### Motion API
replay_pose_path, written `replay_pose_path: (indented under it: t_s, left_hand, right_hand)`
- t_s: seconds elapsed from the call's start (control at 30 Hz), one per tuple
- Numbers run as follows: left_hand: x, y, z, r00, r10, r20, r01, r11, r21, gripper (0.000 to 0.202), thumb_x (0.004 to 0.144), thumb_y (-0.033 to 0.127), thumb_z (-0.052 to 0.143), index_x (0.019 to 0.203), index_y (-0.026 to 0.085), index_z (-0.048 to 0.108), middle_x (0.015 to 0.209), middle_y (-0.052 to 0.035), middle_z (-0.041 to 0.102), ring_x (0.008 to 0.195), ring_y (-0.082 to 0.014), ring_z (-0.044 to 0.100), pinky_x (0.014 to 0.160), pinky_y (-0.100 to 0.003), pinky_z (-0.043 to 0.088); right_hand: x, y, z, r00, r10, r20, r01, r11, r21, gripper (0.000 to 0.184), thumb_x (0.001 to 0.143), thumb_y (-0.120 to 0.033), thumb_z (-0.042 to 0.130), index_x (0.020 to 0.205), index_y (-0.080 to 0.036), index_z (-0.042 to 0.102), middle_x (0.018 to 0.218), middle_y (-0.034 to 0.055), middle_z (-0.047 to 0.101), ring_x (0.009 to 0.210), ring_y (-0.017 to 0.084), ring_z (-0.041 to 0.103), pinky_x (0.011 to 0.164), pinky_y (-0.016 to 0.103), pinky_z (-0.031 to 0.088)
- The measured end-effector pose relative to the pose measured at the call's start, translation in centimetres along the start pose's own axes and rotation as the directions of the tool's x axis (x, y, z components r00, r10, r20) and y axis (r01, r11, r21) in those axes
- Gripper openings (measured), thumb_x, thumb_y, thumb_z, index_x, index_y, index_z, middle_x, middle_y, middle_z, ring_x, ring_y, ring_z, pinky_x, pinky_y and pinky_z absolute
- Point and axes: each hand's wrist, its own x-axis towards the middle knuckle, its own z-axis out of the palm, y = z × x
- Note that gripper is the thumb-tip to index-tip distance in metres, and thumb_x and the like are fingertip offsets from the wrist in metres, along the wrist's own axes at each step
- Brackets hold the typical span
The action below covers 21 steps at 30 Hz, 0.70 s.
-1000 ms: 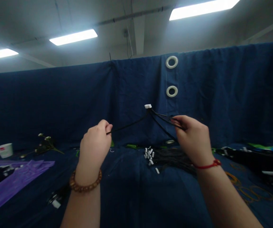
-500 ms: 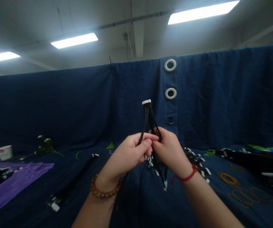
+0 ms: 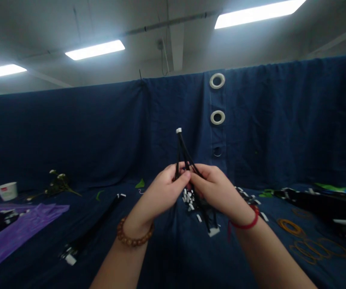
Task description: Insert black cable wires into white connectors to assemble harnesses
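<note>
My left hand (image 3: 162,192) and my right hand (image 3: 216,190) meet in the middle of the view, both pinched closed on a bundle of thin black wires (image 3: 185,156). The wires rise from my fingers to a small white connector (image 3: 179,130) at the top. Below my right hand another white connector (image 3: 213,231) hangs on the same wires. A heap of black wires with white connectors (image 3: 189,199) lies on the dark blue cloth just behind my hands.
A dark blue curtain with white eyelets (image 3: 217,80) stands behind the table. On the left are a purple cloth (image 3: 16,230), a white cup (image 3: 7,190), small flowers (image 3: 57,182) and a black cable bundle (image 3: 94,226). Orange rubber bands (image 3: 308,241) and more black cables (image 3: 320,202) lie at right.
A second ago my hands were apart, stretching the wires out from the white connector. They came together at the middle and now hold the wires gathered upright.
</note>
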Motion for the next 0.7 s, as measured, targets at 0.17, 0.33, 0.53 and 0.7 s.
replay_pose_path:
  t_s: [0.17, 0.33, 0.53, 0.7]
  left_hand:
    - [0.1, 0.2, -0.1, 0.998, -0.067, 0.001, 0.064, 0.953, -0.297, 0.033, 0.08, 0.026, 0.056, 0.111, 0.013, 0.057, 0.095, -0.0065, 0.063, 0.061, -0.0108, 0.055, 0.052, -0.023, 0.043]
    - [0.3, 0.1, -0.3, 0.998, 0.005, -0.065, -0.024, 0.951, -0.308, 0.018, 0.078, 0.025, 0.061, 0.092, 0.014, 0.064, 0.083, -0.0039, 0.065, 0.06, -0.01, 0.056, 0.049, -0.02, 0.044]
    - [0.7, -0.4, 0.1, 0.987, 0.012, -0.162, -0.083, 0.896, -0.436, 0.006, 0.08, 0.017, 0.056, 0.084, 0.013, 0.06, 0.089, -0.0071, 0.07, 0.08, -0.0166, 0.066, 0.077, -0.031, 0.05]
    - [0.7, -0.3, 0.5, 0.974, 0.061, -0.22, -0.167, 0.849, -0.502, 0.005, 0.083, 0.017, 0.054, 0.086, 0.014, 0.056, 0.1, -0.0099, 0.069, 0.09, -0.021, 0.066, 0.086, -0.039, 0.05]
  right_hand:
    - [-0.2, 0.3, 0.0, 0.957, 0.009, 0.291, -0.054, 0.988, 0.144, 0.031, 0.087, -0.037, 0.046, 0.068, -0.014, 0.057, 0.051, -0.0023, 0.053, 0.036, 0.006, 0.04, 0.036, 0.018, 0.027]
    - [-0.2, 0.1, -0.7, 0.951, 0.033, 0.308, -0.103, 0.971, 0.214, 0.04, 0.091, -0.042, 0.038, 0.078, -0.012, 0.062, 0.043, -0.002, 0.053, 0.031, 0.005, 0.037, 0.035, 0.016, 0.025]
    - [-0.5, -0.6, -1.6, 0.989, 0.093, 0.116, -0.12, 0.96, 0.254, 0.029, 0.085, -0.041, 0.051, 0.087, -0.013, 0.06, 0.051, -0.0011, 0.056, 0.037, 0.005, 0.046, 0.036, 0.013, 0.03]
    - [-0.5, -0.6, -1.3, 0.98, 0.12, 0.158, -0.169, 0.922, 0.348, 0.026, 0.089, -0.034, 0.034, 0.097, -0.014, 0.049, 0.071, 0.0022, 0.058, 0.047, 0.011, 0.057, 0.043, 0.023, 0.046]
